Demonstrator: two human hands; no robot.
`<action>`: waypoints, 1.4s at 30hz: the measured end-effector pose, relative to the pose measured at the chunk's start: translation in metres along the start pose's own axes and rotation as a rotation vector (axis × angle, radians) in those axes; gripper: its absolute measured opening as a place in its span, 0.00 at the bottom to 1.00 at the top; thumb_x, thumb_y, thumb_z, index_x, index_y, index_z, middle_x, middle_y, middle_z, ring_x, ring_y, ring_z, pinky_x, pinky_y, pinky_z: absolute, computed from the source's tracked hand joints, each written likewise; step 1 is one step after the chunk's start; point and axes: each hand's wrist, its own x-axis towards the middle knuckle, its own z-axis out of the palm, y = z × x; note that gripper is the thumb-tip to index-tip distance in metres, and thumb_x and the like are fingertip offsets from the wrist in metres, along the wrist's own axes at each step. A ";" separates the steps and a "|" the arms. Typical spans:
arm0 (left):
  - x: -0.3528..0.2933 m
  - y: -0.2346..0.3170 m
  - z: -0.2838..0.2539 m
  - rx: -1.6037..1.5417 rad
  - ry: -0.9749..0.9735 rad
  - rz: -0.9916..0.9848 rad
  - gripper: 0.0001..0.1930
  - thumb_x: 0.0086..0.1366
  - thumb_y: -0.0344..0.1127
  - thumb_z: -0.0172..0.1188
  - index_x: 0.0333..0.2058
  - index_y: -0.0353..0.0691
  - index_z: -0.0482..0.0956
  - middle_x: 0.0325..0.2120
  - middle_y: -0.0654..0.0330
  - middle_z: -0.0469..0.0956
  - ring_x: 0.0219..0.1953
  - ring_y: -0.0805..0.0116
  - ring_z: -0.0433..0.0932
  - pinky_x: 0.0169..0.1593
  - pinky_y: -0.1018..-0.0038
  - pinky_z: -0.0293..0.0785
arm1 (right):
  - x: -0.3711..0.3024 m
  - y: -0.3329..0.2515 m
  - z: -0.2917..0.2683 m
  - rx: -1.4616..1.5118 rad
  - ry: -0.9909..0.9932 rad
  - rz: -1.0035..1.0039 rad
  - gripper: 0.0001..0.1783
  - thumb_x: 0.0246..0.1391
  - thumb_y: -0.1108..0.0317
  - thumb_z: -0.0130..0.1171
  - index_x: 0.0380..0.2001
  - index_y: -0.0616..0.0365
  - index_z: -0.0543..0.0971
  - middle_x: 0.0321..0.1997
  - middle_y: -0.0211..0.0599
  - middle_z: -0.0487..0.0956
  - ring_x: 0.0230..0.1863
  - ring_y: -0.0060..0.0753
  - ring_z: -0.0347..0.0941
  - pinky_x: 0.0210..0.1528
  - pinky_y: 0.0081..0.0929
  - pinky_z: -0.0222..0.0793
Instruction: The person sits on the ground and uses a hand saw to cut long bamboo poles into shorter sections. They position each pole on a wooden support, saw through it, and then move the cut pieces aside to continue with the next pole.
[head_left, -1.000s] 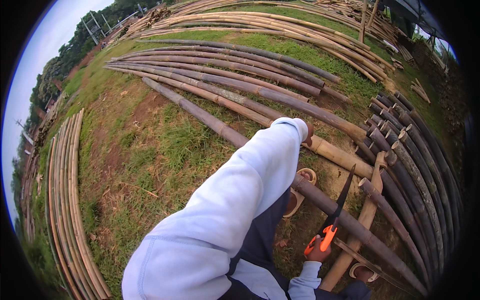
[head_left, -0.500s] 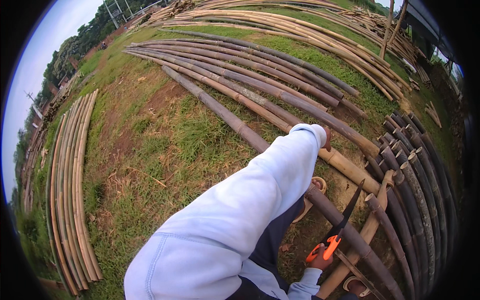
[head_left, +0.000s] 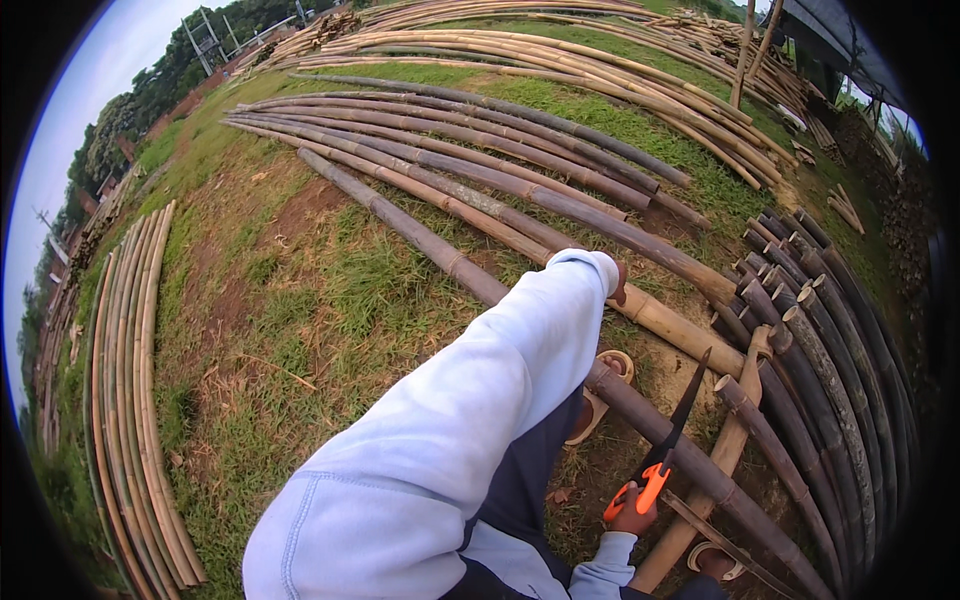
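Observation:
My right hand (head_left: 632,512) grips a hand saw (head_left: 655,480) by its orange handle. The dark blade rises across a dark bamboo pole (head_left: 725,487); whether its teeth touch the pole I cannot tell. With the arm stretched forward in a pale sleeve, my left hand (head_left: 620,282) rests at a tan bamboo pole (head_left: 672,325). The cuff and wrist hide most of its fingers. A thick piece of wood (head_left: 728,455) lies crosswise under the dark pole, close to the saw.
Stacked dark bamboo (head_left: 830,350) fills the right side. More long poles (head_left: 420,115) spread over the grass ahead, with pale poles (head_left: 600,72) behind them. A bundle (head_left: 130,400) lies at the left. My sandalled feet (head_left: 612,375) stand on either side of the dark pole.
The whole scene has shifted slightly left in the picture as my view turned. Both hands and the saw keep about the same places against the poles.

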 end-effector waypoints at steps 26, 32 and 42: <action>0.047 -0.008 0.029 0.135 -0.039 0.036 0.29 0.58 0.59 0.64 0.45 0.38 0.87 0.43 0.48 0.86 0.48 0.49 0.83 0.54 0.55 0.77 | 0.000 0.004 -0.001 0.022 -0.013 0.022 0.10 0.62 0.71 0.64 0.30 0.58 0.71 0.21 0.32 0.73 0.19 0.24 0.71 0.24 0.26 0.68; 0.044 -0.006 0.026 0.152 -0.059 0.022 0.29 0.59 0.59 0.64 0.46 0.39 0.87 0.44 0.48 0.86 0.48 0.49 0.83 0.55 0.54 0.77 | -0.001 0.001 0.000 0.034 -0.007 0.031 0.11 0.61 0.72 0.63 0.29 0.57 0.71 0.20 0.32 0.73 0.19 0.24 0.70 0.24 0.26 0.67; 0.042 -0.005 0.026 0.145 -0.047 0.027 0.30 0.58 0.60 0.64 0.48 0.39 0.87 0.45 0.48 0.85 0.50 0.49 0.83 0.56 0.53 0.76 | 0.000 0.002 0.001 0.012 0.012 0.029 0.11 0.61 0.72 0.64 0.29 0.57 0.71 0.20 0.32 0.73 0.19 0.24 0.70 0.24 0.26 0.68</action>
